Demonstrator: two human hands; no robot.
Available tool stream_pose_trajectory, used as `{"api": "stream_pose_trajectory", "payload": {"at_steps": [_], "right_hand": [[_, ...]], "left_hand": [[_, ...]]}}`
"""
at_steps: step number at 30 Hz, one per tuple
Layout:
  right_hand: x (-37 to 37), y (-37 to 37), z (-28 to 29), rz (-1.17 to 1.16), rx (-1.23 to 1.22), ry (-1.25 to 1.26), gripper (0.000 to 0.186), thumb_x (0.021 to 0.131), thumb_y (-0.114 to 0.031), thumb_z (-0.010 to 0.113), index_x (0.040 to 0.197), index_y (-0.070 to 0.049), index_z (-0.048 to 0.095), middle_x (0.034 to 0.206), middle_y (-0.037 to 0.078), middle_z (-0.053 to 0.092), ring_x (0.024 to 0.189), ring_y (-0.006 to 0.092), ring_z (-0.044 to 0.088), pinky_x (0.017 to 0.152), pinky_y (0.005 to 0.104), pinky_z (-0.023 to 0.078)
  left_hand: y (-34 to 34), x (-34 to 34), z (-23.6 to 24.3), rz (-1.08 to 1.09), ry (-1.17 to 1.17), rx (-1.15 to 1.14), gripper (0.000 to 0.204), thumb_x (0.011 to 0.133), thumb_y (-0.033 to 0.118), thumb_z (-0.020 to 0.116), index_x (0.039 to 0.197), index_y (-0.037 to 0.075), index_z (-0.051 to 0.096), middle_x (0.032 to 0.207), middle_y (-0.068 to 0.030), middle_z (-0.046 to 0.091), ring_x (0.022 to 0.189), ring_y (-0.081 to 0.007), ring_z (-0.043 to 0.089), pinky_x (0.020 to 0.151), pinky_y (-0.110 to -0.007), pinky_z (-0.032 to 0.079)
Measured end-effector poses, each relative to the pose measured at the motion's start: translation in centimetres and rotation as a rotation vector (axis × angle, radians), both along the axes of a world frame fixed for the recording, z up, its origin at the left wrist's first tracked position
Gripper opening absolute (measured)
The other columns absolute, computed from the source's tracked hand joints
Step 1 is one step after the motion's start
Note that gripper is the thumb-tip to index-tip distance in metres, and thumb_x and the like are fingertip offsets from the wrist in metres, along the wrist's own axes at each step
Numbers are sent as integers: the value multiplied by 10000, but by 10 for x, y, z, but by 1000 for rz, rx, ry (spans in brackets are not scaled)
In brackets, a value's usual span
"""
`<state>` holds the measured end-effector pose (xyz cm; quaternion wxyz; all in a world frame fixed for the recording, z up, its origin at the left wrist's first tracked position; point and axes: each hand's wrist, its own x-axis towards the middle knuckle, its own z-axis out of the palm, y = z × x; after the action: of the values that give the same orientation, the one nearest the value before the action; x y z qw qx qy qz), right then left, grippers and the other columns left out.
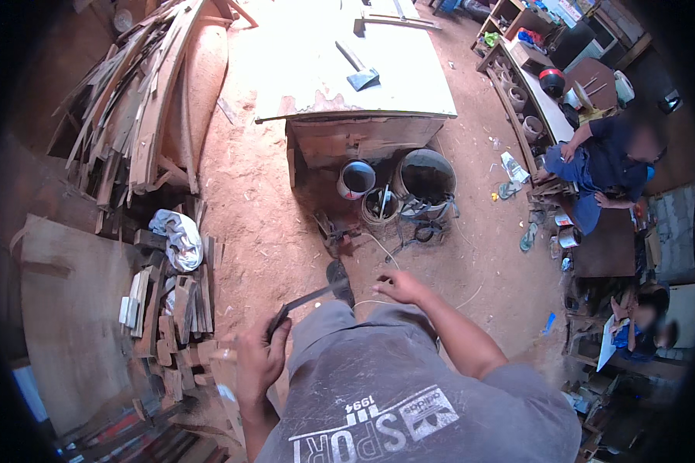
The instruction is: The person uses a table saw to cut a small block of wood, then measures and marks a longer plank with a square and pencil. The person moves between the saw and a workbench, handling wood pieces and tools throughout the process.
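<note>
My left hand (262, 356) is closed round the dark handle of a long, narrow blade (314, 295). The blade points up and to the right, over my lap, and its far end is blurred; its exact kind is unclear. My right hand (398, 286) hangs just above my right thigh with its fingers loosely bent and apart, and nothing shows in it. A dark shoe or sandal (337, 272) is on the ground just beyond the blade's tip. A thin pale cable (382, 248) runs across the ground near my right hand.
Ahead stands a workbench (413, 69) with a hatchet-like tool (361, 75) on top. Below it are a large bucket (449, 174), a smaller bucket (341, 181) and tools. Stacked wood (148, 139) and offcuts (181, 309) line the left. Two people (606, 166) sit at the right.
</note>
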<state>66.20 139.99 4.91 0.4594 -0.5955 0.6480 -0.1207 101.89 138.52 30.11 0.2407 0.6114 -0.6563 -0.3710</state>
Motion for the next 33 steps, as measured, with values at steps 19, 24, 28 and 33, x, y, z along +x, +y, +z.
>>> {"api": "stream_pose_trajectory", "payload": {"at_steps": [19, 24, 28, 33], "right_hand": [[10, -237, -50, -346, 295, -106, 378, 997, -367, 676, 1022, -16, 813, 925, 150, 800, 866, 244, 753, 802, 423, 573], [42, -329, -58, -336, 299, -216, 328, 993, -273, 598, 981, -7, 790, 842, 105, 773, 813, 213, 724, 783, 383, 560], [51, -398, -63, -342, 294, -198, 331, 1013, -290, 563, 849, -35, 695, 799, 39, 694, 767, 168, 619, 728, 375, 505], [69, -503, -43, -585, -268, -119, 444, 1089, -320, 526, 836, 44, 547, 724, 216, 490, 673, 242, 497, 685, 448, 473]], "left_hand": [[-165, 101, -32, 245, -335, 252, 240, 1025, 210, 688, 1089, -21, 683, 869, -267, 711, 812, -420, 723, 746, -462, 534], [-237, 126, -42, 309, -405, 357, 255, 1025, 213, 686, 1056, -39, 661, 849, -262, 697, 776, -386, 700, 738, -463, 527], [-322, 147, -71, 228, -401, 396, 260, 1026, 218, 685, 1068, -38, 660, 821, -250, 685, 746, -371, 670, 746, -455, 530], [-407, 190, -143, 181, -378, 356, 348, 1012, 287, 706, 1104, -47, 677, 941, -283, 728, 882, -407, 721, 833, -474, 540]]}}
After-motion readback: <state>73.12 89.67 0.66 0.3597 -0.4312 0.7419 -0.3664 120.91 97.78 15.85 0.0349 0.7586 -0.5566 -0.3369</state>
